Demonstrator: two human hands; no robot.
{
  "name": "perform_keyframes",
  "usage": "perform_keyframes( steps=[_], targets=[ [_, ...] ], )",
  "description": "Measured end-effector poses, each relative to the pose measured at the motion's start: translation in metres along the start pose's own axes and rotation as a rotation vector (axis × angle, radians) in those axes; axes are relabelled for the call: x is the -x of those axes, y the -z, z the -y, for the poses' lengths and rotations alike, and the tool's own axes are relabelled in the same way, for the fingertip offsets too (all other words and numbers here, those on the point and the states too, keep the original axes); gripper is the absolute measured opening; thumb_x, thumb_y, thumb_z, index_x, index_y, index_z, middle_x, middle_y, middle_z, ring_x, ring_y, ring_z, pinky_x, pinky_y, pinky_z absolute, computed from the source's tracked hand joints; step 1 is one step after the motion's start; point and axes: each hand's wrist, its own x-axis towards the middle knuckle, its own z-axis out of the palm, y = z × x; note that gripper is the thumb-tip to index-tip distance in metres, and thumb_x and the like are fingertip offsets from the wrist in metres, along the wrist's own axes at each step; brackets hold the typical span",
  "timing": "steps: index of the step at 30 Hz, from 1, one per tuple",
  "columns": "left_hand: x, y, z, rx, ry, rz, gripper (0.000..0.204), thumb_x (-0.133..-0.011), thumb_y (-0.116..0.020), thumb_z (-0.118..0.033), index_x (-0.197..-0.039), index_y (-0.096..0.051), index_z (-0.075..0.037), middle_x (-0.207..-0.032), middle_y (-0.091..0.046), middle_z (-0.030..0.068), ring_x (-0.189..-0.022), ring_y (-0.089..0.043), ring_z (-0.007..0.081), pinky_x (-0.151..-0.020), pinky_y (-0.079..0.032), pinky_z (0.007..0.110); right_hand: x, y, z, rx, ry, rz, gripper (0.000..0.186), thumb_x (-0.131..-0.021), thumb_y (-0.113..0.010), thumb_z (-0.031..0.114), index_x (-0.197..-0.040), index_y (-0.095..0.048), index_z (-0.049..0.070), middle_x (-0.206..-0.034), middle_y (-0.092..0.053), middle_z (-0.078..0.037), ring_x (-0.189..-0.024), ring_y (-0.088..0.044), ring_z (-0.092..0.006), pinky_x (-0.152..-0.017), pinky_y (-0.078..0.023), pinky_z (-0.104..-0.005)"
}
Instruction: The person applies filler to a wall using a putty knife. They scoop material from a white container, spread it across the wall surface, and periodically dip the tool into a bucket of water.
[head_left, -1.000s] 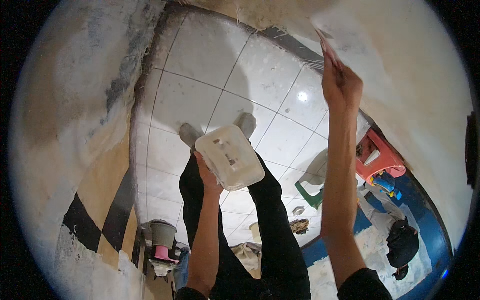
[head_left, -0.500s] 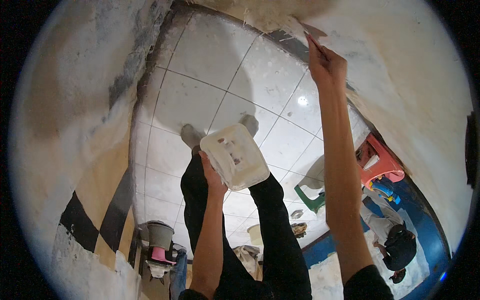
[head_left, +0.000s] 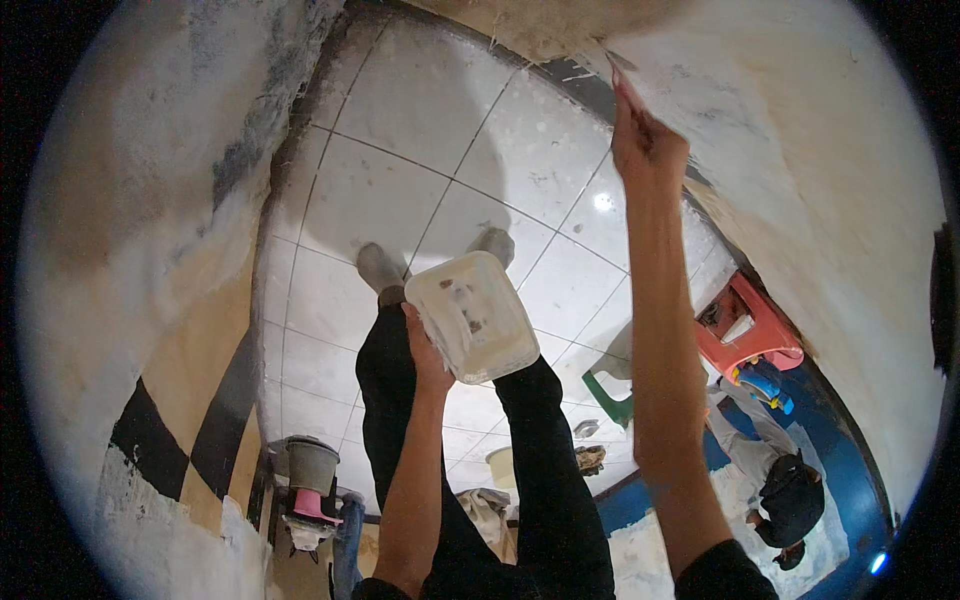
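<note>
My left hand (head_left: 428,352) is closed on the left side of a white plastic tub (head_left: 490,345), holding it above my knees. Pale smears and a few brown spots mark the tub's surface. Ahead and to the right, my stretched-out right hand (head_left: 648,145) grips a putty knife (head_left: 621,64). Its thin blade lies at the patchy, cream and white wall (head_left: 780,120), low down by the floor edge. The knife's handle is mostly hidden in my fingers.
White floor tiles (head_left: 390,185) lie around my feet. At right stand a red plastic stool (head_left: 745,325) and a green stool (head_left: 608,398). A person (head_left: 790,500) in dark clothing is at lower right. Grey bucket (head_left: 312,462) at lower left; another rough wall (head_left: 130,220) on the left.
My right hand has shifted slightly down and left, and the blade now looks more edge-on to me. The tub stays in my left hand, nearly unmoved.
</note>
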Motion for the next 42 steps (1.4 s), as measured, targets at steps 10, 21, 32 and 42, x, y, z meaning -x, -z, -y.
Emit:
perform_keyframes(
  steps=[10,21,32,42],
  targets=[
    [-0.016,-0.009,0.011,0.049,0.020,0.065,0.065,-0.089,-0.030,-0.062,-0.130,-0.039,-0.011,-0.123,-0.049,0.0095,-0.110,-0.050,0.0261,-0.090,-0.045,0.045,-0.067,0.021,0.031,0.663,0.247,0.237,0.036,-0.091,-0.034,-0.001,-0.124,-0.032,-0.013,-0.126,-0.041,-0.028,-0.115,-0.044,-0.0406,-0.100,-0.041,-0.0461],
    [-0.020,-0.040,0.020,0.047,0.064,0.177,0.066,-0.089,-0.030,-0.063,-0.132,-0.037,-0.014,-0.126,-0.047,0.0098,-0.113,-0.048,0.0280,-0.092,-0.043,0.049,-0.129,0.095,0.109,0.735,0.045,0.257,0.038,-0.090,-0.023,-0.004,-0.125,-0.027,-0.017,-0.126,-0.037,-0.033,-0.115,-0.042,-0.0459,-0.100,-0.041,-0.0484],
    [-0.011,-0.014,0.002,0.042,0.045,0.116,0.066,-0.088,-0.028,-0.065,-0.133,-0.036,-0.016,-0.126,-0.045,0.0080,-0.112,-0.047,0.0275,-0.088,-0.044,0.049,0.098,-0.042,0.108,1.133,0.359,0.320,0.040,-0.093,-0.038,0.008,-0.126,-0.035,-0.014,-0.129,-0.043,-0.025,-0.119,-0.044,-0.0273,-0.102,-0.037,-0.0304],
    [-0.017,-0.009,0.007,-0.011,0.071,0.080,0.070,-0.086,-0.029,-0.067,-0.132,-0.037,-0.014,-0.124,-0.047,0.0093,-0.109,-0.050,0.0284,-0.088,-0.045,0.048,-0.011,0.017,0.152,1.238,0.213,0.262,0.040,-0.089,-0.050,0.022,-0.121,-0.049,-0.002,-0.122,-0.053,-0.016,-0.114,-0.050,-0.0200,-0.094,-0.041,-0.0307]
  ],
)
